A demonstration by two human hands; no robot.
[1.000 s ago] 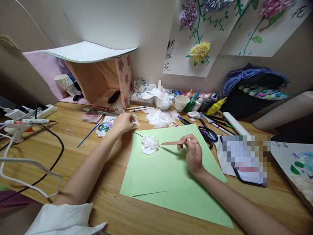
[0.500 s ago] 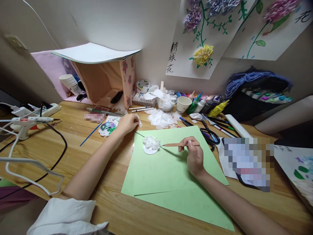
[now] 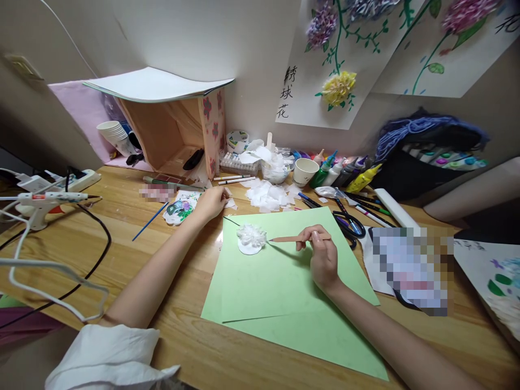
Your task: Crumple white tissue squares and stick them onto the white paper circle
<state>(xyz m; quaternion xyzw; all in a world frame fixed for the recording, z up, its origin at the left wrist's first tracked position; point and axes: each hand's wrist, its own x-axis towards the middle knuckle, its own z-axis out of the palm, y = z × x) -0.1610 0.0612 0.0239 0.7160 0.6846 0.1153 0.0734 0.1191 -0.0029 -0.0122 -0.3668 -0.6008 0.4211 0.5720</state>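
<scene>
My right hand (image 3: pixel 324 257) is closed round a wooden pencil (image 3: pixel 286 239) above the green paper (image 3: pixel 300 303). The pencil's tip points left, beside a white round piece (image 3: pixel 249 248) topped with ruffled white bits (image 3: pixel 252 234). My left hand (image 3: pixel 213 203) rests on the table past the paper's top left corner, its fingers pinched together near small white scraps (image 3: pixel 230 202); what they hold, if anything, is too small to make out. A paint-smeared white palette (image 3: pixel 177 208) lies just left of that hand.
White tissue squares (image 3: pixel 268 195) lie behind the paper, near a paper cup (image 3: pixel 304 172) and paint bottles. Black scissors (image 3: pixel 350 225) touch the right side. At the left are a glue gun (image 3: pixel 38 203), loose cables and a blue brush (image 3: pixel 150 221).
Both hands stay nearly where they were. The whole view has shifted very slightly.
</scene>
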